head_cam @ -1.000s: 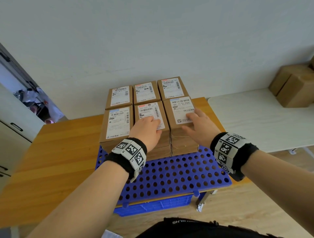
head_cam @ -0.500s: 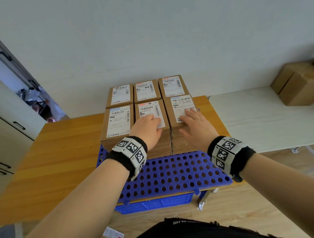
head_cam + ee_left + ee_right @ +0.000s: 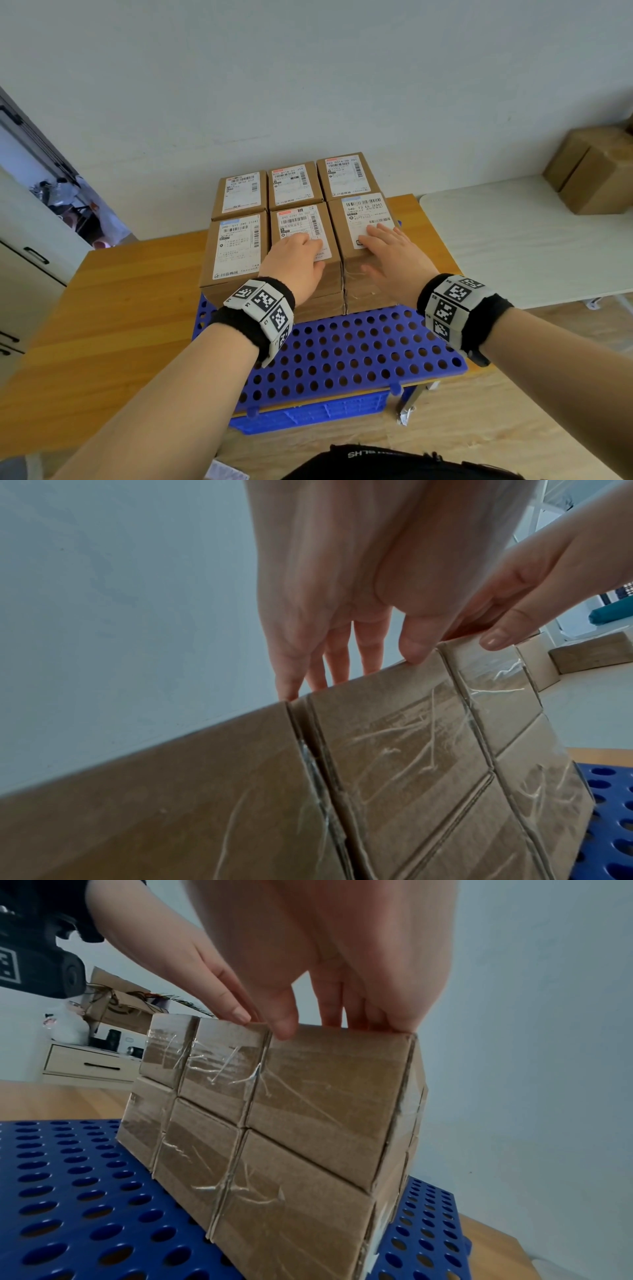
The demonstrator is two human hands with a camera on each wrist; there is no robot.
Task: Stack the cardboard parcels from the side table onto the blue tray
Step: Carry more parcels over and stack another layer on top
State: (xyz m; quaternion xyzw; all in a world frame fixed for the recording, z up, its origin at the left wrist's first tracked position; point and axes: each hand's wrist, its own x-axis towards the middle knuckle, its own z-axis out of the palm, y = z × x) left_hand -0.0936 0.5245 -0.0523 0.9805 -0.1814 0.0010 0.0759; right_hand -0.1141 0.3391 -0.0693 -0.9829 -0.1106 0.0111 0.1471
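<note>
A plain pale wall point(image 3: 308, 85) is rising behind the wooden worktop point(image 3: 113, 318). Left of that worktop, a white drawer cabinet point(image 3: 24, 260) with dark handles is standing beside an open doorway point(image 3: 65, 192). Right of it, a white side table point(image 3: 524, 240) is sitting against the wall. Light wood flooring point(image 3: 513, 421) is showing below.

The place looked like a plain room of a home used for packing. A wooden tabletop point(image 3: 113, 308) stood against a bare pale wall point(image 3: 308, 85). Right of it was a white side table point(image 3: 513, 240), left of it a white drawer cabinet point(image 3: 24, 260). Labelled cardboard parcels point(image 3: 236, 246) lay on the tabletop.
</note>
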